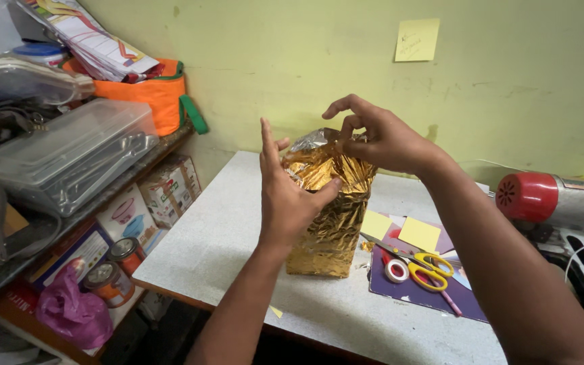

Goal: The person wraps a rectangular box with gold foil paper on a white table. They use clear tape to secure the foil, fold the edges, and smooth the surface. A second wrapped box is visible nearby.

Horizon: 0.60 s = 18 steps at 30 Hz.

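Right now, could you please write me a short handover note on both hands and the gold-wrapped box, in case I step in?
Left hand: open, palm against the near side of the gold foil-wrapped box, thumb on the foil.
Right hand: pinching the crumpled foil at the box's top.
The box stands upright on the white table. Scissors and a tape roll lie to its right on purple paper.
Done: sides covered in foil.
Left: top foil is bunched and open, no tape visible on it.
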{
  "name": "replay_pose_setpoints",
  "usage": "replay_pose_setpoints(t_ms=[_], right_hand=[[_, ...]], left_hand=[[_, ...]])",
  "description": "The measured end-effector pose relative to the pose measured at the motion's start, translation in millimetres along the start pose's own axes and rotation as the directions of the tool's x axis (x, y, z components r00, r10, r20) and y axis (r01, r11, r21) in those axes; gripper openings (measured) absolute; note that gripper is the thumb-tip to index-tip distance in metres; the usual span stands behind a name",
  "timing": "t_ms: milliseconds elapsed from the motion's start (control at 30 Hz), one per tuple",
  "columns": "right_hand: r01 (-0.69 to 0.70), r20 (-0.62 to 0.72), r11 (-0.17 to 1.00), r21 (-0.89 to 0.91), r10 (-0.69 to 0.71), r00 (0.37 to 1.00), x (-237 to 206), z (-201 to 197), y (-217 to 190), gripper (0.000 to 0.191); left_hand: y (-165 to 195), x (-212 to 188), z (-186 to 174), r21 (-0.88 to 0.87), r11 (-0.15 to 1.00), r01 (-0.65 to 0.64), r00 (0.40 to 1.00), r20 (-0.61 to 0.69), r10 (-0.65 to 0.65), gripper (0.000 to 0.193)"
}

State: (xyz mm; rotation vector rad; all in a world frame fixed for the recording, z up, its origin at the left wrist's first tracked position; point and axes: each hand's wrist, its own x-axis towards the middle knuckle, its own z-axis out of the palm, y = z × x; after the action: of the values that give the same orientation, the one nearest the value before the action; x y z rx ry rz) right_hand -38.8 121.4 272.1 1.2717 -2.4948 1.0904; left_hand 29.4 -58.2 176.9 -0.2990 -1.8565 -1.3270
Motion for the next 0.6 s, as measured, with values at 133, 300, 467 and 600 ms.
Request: replay_pose_setpoints(t_ms=[133, 300, 467, 600], right_hand=[[-0.057, -0.016, 0.997, -0.060, 0.056, 0.998, 2.9, 0.9, 3.5, 0.048], [-0.035, 0.004, 0.998, -0.044, 0.035, 0.999, 8.9, 1.0, 12.2, 0.041], [0.126, -0.527, 0.918, -0.376, -0.324, 0.786, -26.3, 8.4, 12.0, 0.021], [0.344, -0.414, 0.742, -0.575, -0.627, 0.660, -77.6, 48.0, 2.4, 0.016]], left_hand=[[5.6, 5.7, 0.8, 0.036, 0.999, 0.032, 0.998, 0.051, -0.034, 0.137], [4.2, 14.2, 1.5, 0.074, 0.991, 0.108, 0.986, 0.116, -0.116, 0.137], [-6.5, 18.1, 2.6, 0.026, 0.994, 0.106, 0.989, 0.105, -0.109, 0.136], [-13.3, 17.9, 6.1, -0.036, 0.996, 0.087, 0.993, 0.083, -0.083, 0.135]])
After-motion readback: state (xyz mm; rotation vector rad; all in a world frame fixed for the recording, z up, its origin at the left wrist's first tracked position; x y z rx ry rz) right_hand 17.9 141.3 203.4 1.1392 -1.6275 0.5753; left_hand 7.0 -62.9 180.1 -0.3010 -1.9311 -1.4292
